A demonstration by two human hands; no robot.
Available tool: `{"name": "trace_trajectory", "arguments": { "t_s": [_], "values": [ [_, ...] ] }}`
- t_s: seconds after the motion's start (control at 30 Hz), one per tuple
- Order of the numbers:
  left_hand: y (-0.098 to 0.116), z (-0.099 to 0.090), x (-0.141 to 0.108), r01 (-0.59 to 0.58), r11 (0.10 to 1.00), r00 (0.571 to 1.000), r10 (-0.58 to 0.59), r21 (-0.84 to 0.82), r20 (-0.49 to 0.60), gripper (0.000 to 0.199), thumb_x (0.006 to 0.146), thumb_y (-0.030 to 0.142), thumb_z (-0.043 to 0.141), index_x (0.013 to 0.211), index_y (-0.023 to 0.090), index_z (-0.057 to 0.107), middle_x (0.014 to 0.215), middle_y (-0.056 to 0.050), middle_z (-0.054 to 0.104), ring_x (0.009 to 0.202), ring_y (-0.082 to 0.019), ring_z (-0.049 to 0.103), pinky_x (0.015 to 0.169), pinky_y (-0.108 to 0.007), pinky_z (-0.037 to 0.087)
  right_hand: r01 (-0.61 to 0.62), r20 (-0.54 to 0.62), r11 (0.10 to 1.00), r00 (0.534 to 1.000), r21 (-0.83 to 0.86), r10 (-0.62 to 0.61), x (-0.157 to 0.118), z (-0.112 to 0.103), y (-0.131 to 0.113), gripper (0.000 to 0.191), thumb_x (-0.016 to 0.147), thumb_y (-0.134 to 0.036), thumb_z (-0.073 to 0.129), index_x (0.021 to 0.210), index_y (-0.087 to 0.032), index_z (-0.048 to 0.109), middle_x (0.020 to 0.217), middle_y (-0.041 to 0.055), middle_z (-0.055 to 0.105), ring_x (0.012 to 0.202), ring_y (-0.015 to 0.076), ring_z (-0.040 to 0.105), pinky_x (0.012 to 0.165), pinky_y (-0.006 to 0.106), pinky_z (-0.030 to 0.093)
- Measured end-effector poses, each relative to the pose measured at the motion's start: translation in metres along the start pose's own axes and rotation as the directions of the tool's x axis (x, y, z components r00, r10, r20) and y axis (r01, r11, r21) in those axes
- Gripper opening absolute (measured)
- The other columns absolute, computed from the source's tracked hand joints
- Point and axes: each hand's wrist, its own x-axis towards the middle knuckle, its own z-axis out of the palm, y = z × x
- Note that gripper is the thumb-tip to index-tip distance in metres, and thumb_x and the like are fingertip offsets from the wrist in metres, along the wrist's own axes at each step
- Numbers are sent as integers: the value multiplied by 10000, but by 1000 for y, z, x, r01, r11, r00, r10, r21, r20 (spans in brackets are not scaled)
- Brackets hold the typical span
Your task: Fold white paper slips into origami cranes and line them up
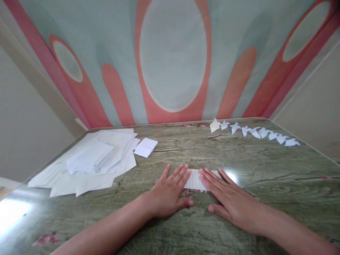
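A small lined sheet of paper [195,180] lies flat on the wood-patterned table, its long side running left to right. My left hand [170,193] rests palm down over its left end, fingers stretched out. Over the right part of the sheet lies my right hand [225,198], also flat with fingers extended. Both thumbs sit on the table on the near side of the paper. The sheet's middle shows between the hands; its ends are partly covered by fingers.
A spread pile of white paper [61,182] covers the table's left side. Beside it is a small stack of paper squares [146,147]. Several folded paper birds [245,131] stand in a row at the back right. A patterned wall [172,56] rises behind the table [278,198].
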Motion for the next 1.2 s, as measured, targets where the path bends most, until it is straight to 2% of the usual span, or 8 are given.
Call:
{"name": "trace_trajectory", "arguments": {
  "t_s": [0.1, 0.17, 0.27, 0.53, 0.77, 0.97, 1.07, 1.2],
  "values": [
    [-15, 2, 0, 121, 991, 982, -127, -51, -141, 733, 928, 551, 413, 1503, 162, 175, 1568, -164, 179, 1458, -277, 145, 1157, -549, 114, -111, -128, 991, 984, 78, 121, 2, 0, 16, 579, 968, -469, 409, 1494, -282, 256, 1548, 66, 304, 1417, 252, 275, 1156, 565, 195],
    [-26, 3, 3, 254, 958, 911, -282, -131, -302, 640, 960, 456, 402, 1487, 140, 221, 1553, -177, 235, 1448, -263, 198, 1157, -520, 178, -226, -269, 956, 924, 188, 271, 4, -1, 28, 460, 984, -428, 379, 1419, -279, 395, 1493, 63, 407, 1369, 227, 366, 1122, 504, 313],
    [-31, 4, 9, 241, 946, 848, -313, -215, -428, 619, 922, 455, 491, 1438, 156, 330, 1485, -174, 374, 1405, -267, 304, 1135, -495, 265, -276, -380, 930, 856, 241, 352, 8, -3, 38, 427, 953, -442, 443, 1337, -259, 481, 1371, 91, 529, 1273, 253, 470, 1054, 499, 392],
    [-2, 11, 26, 131, 961, 928, -205, -244, -310, 614, 644, 482, 803, 1144, 199, 586, 1395, -147, 484, 1396, -368, 286, 1124, -630, 155, -115, -344, 988, 928, 102, 143, 15, 3, 19, 627, 817, -437, 651, 1373, -237, 439, 1296, 118, 576, 1191, 302, 509, 1021, 541, 371],
    [9, 4, 21, -120, 901, 899, -79, -416, -431, 78, 805, 173, 681, 819, 201, 610, 1276, -88, 568, 1279, -244, 466, 1035, -405, 411, -176, -407, 934, 863, 310, 298, 15, 1, 13, 779, 743, -292, 717, 1420, -280, 332, 1301, 93, 545, 1190, 282, 513, 1005, 475, 413],
    [8, -3, 17, -104, 901, 868, -125, -421, -481, 81, 859, 205, 622, 781, 187, 610, 1376, -111, 466, 1158, -233, 561, 948, -370, 475, -109, -483, 887, 805, 449, 343, 16, -5, 12, 719, 726, -302, 744, 1358, -264, 404, 1419, 116, 394, 1339, 287, 365, 1092, 475, 333],
    [4, -4, 14, -113, 913, 829, -131, -392, -543, 133, 863, 303, 626, 789, 193, 613, 1401, -111, 441, 1197, -261, 526, 970, -403, 468, -118, -426, 782, 784, 612, 452, 18, -3, 15, 565, 676, -281, 766, 1193, -246, 540, 1422, 119, 392, 1269, 298, 459, 1031, 472, 406],
    [2, -7, 10, -113, 935, 749, -142, -336, -647, 127, 863, 328, 617, 824, 208, 611, 1420, -91, 411, 1268, -288, 448, 1022, -460, 432, -55, -251, 474, 791, 879, 557, 21, 0, 14, 438, 652, -248, 752, 1044, -225, 561, 1261, 96, 567, 1071, 248, 620, 851, 377, 533]
  ]
}}
